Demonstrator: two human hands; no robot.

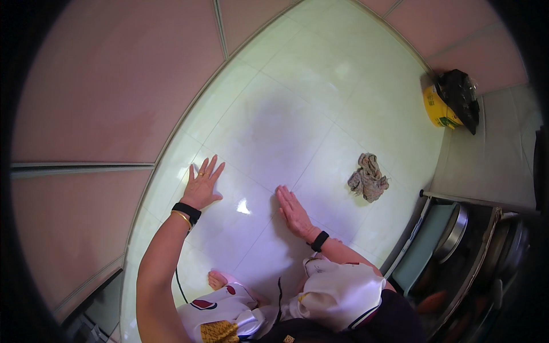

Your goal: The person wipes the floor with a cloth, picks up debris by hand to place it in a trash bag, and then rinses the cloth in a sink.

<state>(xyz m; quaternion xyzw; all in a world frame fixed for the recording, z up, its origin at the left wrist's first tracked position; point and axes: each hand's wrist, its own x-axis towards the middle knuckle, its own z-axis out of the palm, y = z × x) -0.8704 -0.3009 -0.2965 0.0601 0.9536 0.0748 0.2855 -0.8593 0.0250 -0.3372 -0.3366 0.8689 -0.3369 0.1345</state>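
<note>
My left hand (203, 184) rests on the pale tiled floor (309, 85), its fingers spread and holding nothing, with a ring on one finger and a black band and a gold bangle at the wrist. Nearer the middle, my right hand (294, 212) is over the floor, palm turned partly sideways and fingers straight and close together, with nothing in it; whether it touches the tiles I cannot tell. A black band circles that wrist too. To the right of my right hand, a crumpled, patterned cloth (369, 178) lies on the tiles, touched by neither hand.
Pink cabinet fronts (98, 94) line the left side. At the upper right stands a yellow bucket (439, 107) with a black plastic bag over it. A pulled-out drawer or rack (484, 253) at the lower right holds metal pans and a green tray. My bare foot (217, 279) is below.
</note>
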